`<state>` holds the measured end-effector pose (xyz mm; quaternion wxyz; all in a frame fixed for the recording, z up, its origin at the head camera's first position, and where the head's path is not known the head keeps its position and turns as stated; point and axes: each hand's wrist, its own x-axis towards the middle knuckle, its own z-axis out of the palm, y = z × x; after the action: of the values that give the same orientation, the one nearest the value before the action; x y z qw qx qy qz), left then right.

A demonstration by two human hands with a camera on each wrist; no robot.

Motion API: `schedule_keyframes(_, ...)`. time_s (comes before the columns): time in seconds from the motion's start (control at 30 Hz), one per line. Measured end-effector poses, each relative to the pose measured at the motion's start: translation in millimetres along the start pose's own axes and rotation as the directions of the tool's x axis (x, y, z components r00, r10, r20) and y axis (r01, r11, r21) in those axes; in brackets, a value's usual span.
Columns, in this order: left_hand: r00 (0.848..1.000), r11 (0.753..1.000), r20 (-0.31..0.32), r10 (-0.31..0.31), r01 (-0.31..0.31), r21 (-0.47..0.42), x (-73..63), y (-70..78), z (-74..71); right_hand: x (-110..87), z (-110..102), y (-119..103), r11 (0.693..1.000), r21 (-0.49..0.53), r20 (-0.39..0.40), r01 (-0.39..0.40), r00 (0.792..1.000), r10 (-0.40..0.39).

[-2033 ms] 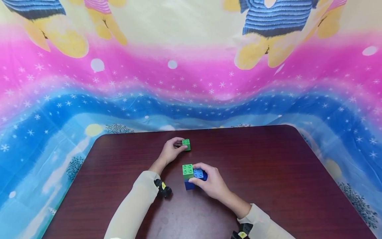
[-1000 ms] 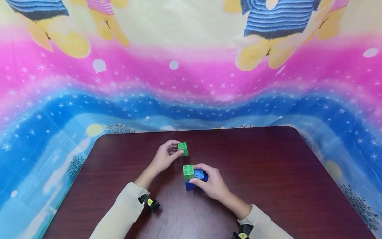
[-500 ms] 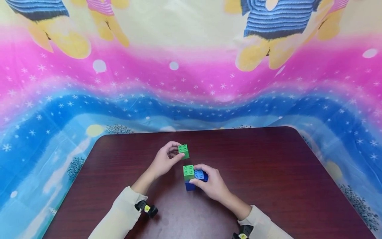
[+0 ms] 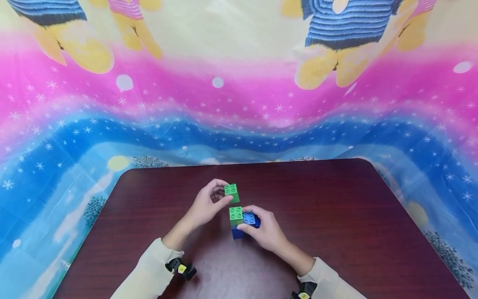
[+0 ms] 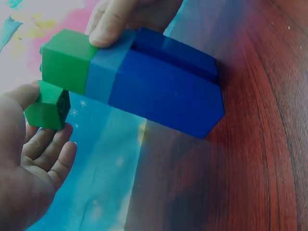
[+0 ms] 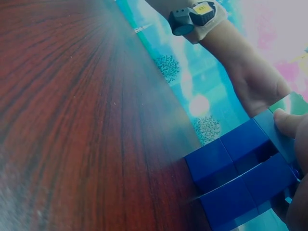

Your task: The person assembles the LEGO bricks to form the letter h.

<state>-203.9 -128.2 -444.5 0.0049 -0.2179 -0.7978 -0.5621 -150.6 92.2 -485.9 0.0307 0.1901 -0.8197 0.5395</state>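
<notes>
My left hand (image 4: 205, 203) pinches a square green toy building brick (image 4: 231, 192) between thumb and fingers, studs upward. The brick is in the air, just beyond a brick stack. That stack stands upright on the table: dark blue bricks (image 5: 166, 89) at the bottom, a lighter blue layer (image 5: 108, 70) above, and another green brick (image 4: 235, 213) on top at its left. My right hand (image 4: 267, 228) grips the stack near the lighter blue layer, thumb on the near side. In the right wrist view, the dark blue bricks (image 6: 240, 192) form two columns with a gap between.
A dark red-brown wooden table (image 4: 336, 216) lies under everything. A patterned cloth (image 4: 239, 104) in pink and blue hangs behind it and along both sides. Each wrist wears a small black camera (image 4: 181, 268).
The left hand has carried its green brick from the table's far side nearer to the stack, with the forearm drawn back. The right hand and the stack stay in place.
</notes>
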Motion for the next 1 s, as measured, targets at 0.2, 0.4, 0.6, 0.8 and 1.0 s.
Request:
schedule_keyframes(0.2,1.000,1.000,0.005,0.027,-0.027,-0.002,-3.5,7.7,0.4,-0.4,0,1,1.000,0.000,-0.002,0.006,1.000,-0.006)
schedule_keyframes(0.4,0.996,0.997,0.038,0.081,-0.082,0.011,-6.9,15.4,2.9,-0.2,1,1,1.000,0.001,-0.001,0.008,1.000,-0.008)
schedule_keyframes(0.6,0.994,0.994,0.032,0.108,-0.109,0.022,-8.4,18.1,3.5,0.7,1,1,1.000,-0.001,0.003,0.020,1.000,-0.020)
schedule_keyframes(0.8,0.992,0.992,0.030,0.121,-0.122,0.015,-9.1,24.0,1.8,-0.2,1,1,0.999,0.002,-0.008,0.042,0.999,-0.042)
schedule_keyframes(1.0,0.990,0.991,0.061,0.124,-0.126,0.045,-12.0,25.6,2.2,0.1,1,1,0.999,0.010,-0.008,0.039,0.999,-0.038)
